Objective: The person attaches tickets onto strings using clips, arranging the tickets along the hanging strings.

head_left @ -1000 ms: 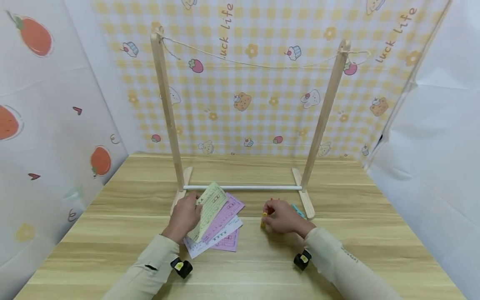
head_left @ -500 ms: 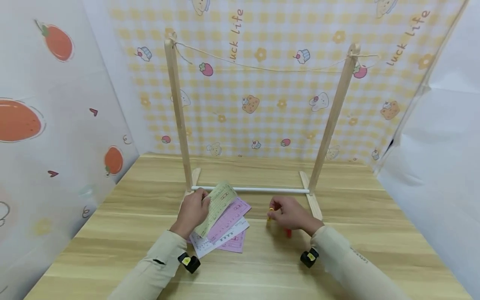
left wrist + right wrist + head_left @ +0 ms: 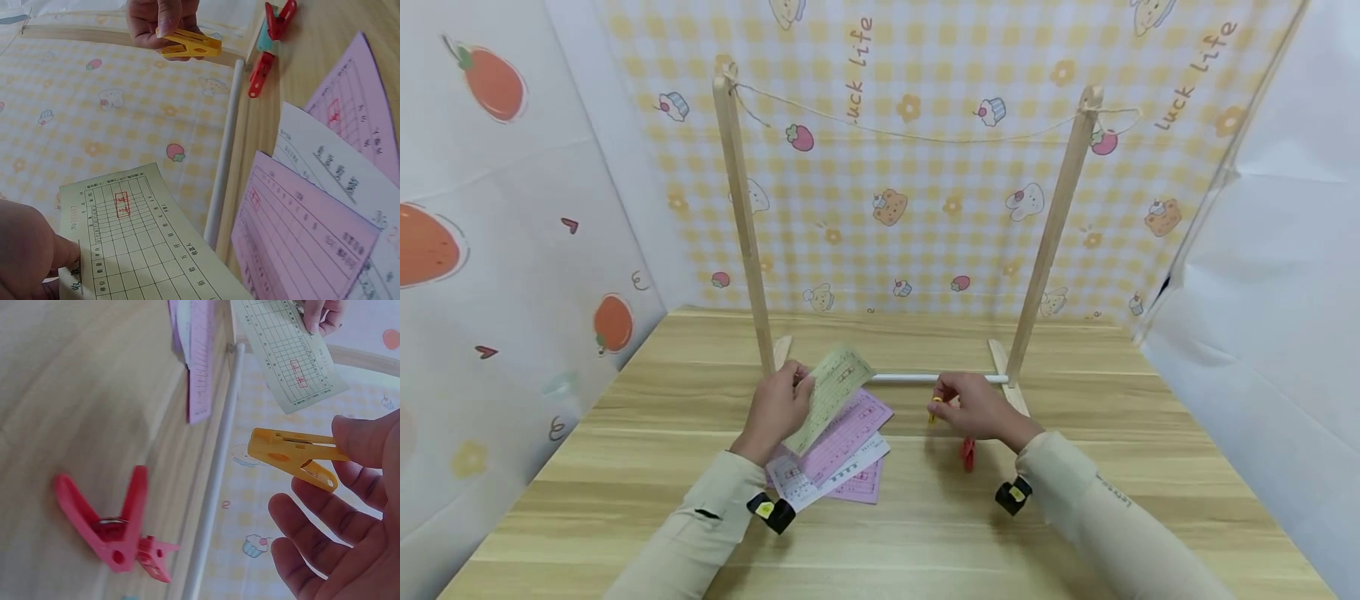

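Note:
My left hand (image 3: 777, 408) pinches a pale green printed slip (image 3: 144, 231) by its left edge, tilted up above the other papers. Beneath it, purple slips (image 3: 850, 425) and a white slip (image 3: 863, 457) lie fanned on the table. My right hand (image 3: 977, 407) holds a yellow clothespin (image 3: 294, 453) between thumb and fingers, raised off the table, its handles toward the palm. Below that hand lie red clothespins (image 3: 109, 531); in the left wrist view a light blue clip (image 3: 267, 39) shows partly behind them.
Beyond the hands stands a wooden frame with a left post (image 3: 743, 225), a right post (image 3: 1052, 242) and a white bottom rod (image 3: 925, 378). A thin string (image 3: 917, 136) sags between the post tops. A checked cloth (image 3: 865, 242) hangs behind.
The right hand has lifted the yellow clothespin off the table, uncovering a red clothespin below. The left hand has raised the green slip slightly from the other papers.

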{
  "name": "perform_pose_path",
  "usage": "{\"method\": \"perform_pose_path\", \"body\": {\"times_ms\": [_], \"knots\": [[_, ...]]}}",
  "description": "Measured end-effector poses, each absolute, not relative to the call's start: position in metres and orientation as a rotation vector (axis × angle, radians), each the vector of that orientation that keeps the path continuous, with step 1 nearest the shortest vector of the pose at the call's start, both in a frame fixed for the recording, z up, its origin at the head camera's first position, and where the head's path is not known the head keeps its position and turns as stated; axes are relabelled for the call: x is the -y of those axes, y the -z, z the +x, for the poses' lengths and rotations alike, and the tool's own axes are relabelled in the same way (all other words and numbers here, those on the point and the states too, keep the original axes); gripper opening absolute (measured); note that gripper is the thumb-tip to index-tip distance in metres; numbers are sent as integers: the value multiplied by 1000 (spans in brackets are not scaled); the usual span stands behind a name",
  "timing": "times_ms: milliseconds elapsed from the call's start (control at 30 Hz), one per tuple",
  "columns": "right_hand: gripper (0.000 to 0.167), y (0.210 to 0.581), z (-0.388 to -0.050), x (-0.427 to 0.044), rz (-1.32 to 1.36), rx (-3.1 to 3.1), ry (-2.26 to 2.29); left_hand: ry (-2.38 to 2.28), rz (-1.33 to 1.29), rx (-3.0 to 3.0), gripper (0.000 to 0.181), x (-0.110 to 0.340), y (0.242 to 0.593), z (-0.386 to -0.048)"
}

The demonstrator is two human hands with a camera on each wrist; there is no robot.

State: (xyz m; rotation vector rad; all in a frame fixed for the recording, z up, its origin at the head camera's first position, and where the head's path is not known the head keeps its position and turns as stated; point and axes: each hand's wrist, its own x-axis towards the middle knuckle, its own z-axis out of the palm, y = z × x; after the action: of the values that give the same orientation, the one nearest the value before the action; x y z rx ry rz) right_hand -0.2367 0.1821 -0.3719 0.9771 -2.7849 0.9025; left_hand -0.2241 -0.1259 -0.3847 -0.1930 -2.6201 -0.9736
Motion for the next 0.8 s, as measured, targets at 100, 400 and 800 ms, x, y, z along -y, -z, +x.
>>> {"method": "perform_pose_path", "body": {"times_ms": [100, 400, 800], "knots": [[16, 366, -236, -182, 956, 2794, -932, 1000, -193, 2607, 11, 125, 382, -226], [16, 352, -241, -177, 955, 2816, -915, 1069, -200, 2526, 9, 127, 371, -231], [11, 333, -249, -180, 968, 2723, -903, 1120, -238, 2461, 12, 122, 354, -240]]}}
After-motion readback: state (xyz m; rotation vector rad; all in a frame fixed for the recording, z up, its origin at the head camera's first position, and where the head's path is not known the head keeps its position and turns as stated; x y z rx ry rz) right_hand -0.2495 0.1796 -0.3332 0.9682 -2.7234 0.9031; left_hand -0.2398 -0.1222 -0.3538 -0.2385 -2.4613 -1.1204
